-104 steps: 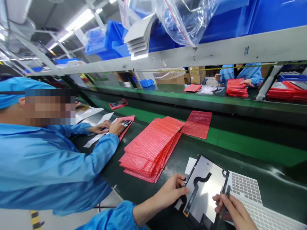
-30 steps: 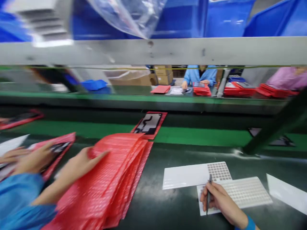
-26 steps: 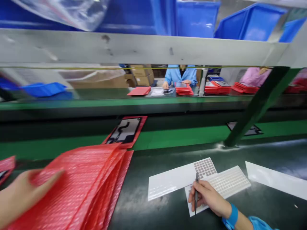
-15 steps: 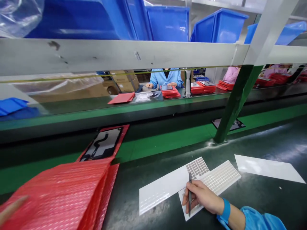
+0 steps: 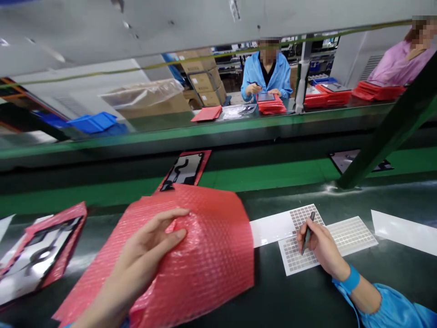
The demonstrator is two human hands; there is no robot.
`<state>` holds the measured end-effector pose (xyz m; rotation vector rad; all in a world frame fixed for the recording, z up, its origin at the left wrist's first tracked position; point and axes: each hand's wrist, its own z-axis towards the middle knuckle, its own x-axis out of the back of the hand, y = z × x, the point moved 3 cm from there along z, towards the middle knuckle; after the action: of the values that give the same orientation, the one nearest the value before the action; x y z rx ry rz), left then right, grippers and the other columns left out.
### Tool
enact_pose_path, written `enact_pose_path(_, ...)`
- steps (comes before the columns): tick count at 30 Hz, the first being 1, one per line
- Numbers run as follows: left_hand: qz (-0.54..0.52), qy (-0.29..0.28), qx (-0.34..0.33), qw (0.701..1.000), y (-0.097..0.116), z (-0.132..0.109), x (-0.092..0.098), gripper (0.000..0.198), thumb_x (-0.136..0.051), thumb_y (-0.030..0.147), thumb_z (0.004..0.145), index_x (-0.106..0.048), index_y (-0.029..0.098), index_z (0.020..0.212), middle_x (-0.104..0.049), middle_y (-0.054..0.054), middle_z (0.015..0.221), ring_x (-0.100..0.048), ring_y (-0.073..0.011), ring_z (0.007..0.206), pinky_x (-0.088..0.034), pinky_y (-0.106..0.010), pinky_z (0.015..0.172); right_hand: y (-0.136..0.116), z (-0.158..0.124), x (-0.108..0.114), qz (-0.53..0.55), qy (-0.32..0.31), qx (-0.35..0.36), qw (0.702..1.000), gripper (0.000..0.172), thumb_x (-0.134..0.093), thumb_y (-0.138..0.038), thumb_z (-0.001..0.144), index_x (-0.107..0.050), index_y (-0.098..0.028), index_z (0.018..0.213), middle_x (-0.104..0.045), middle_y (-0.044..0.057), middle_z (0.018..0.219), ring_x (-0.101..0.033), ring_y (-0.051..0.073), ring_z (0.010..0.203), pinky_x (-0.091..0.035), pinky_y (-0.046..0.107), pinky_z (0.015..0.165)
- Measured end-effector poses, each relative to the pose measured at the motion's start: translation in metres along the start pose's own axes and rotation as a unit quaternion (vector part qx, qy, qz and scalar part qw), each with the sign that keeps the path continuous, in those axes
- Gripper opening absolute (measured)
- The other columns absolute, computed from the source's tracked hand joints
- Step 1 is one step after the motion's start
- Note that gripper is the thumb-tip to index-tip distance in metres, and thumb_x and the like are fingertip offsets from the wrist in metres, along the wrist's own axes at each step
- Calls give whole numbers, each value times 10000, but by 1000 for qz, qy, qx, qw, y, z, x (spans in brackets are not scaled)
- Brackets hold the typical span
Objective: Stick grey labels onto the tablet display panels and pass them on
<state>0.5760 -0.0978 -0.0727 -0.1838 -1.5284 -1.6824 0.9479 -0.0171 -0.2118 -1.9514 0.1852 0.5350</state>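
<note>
My left hand (image 5: 150, 248) pinches the top of a red bubble-wrap bag (image 5: 208, 246) between thumb and fingers, and the bag bulges and folds to the right. Beneath it lies more red bubble wrap. In my right hand (image 5: 322, 248) are black tweezers (image 5: 307, 234), pointing down over a white sheet of small grey stickers (image 5: 297, 257). Another sheet (image 5: 273, 226), partly blank and partly covered with stickers, lies just behind. Part of that sheet's left end is hidden by the bag.
Flat black-and-silver panels on red wrap lie at the left (image 5: 37, 259) and on the green strip (image 5: 184, 171). One more panel (image 5: 344, 159) sits behind the slanted green post (image 5: 385, 123). A blank white sheet (image 5: 406, 232) is at right. Across the bench, a person in blue (image 5: 251, 77) works.
My left hand has come in from the left edge and taken hold of the red bag, lifting and shifting it rightward. The view has tilted down and turned left. My right hand still holds the tweezers.
</note>
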Motion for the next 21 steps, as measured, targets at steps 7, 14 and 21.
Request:
enact_pose_path(7, -154, -185, 81, 967, -41, -42, -89, 384, -710, 550, 915, -739, 277, 1183, -588, 4, 711, -433, -144, 536, -363, -272, 496, -16, 8, 23, -96, 88, 99, 987, 634, -758, -810, 827, -706, -181, 763, -619, -6, 567, -537, 116, 446, -437, 249, 453)
enact_pose_path(14, -182, -230, 131, 947, -66, -59, -115, 475, -695, 511, 923, -633, 230, 1300, -419, 83, 616, -375, -122, 514, -283, -245, 524, -28, 12, 33, -226, 94, 171, 955, 600, -714, -780, 894, -749, -188, 983, -717, 30, 684, -648, 174, 570, -535, 299, 553)
enact_pose_path(21, -113, -181, 94, 972, -72, -61, -106, 421, -617, 470, 981, -605, 226, 1325, -541, 40, 696, -476, -148, 556, -347, -260, 525, -20, 17, 36, -298, 76, 179, 934, 571, -683, -711, 963, -798, -182, 1146, -835, 117, 979, -806, 280, 901, -636, 403, 811)
